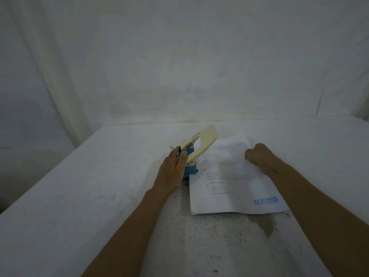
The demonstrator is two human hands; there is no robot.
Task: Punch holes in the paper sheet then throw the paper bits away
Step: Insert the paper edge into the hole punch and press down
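The left hand (173, 170) lies flat against the near-left side of the hole punch (194, 154), fingers stretched along its blue base and touching it, steadying more than gripping; nothing is closed inside the palm. The punch's cream lever (205, 143) is raised, its long axis running up and away to the right from that hand's fingertips. The right hand (257, 156) is curled into a loose fist and rests on the far right part of the paper sheet (235, 188); whether it pinches the paper or only presses it down cannot be told. The sheet lies on the white-covered table (99, 186), spread between the two hands, its left edge running into the punch's mouth just beyond the left hand's fingers, its stamped corner nearest the person. The lever lies closer to the left hand, so pressing it down probably falls to that hand while the right pins the sheet. No paper bits are clearly visible, and no bin is in view.
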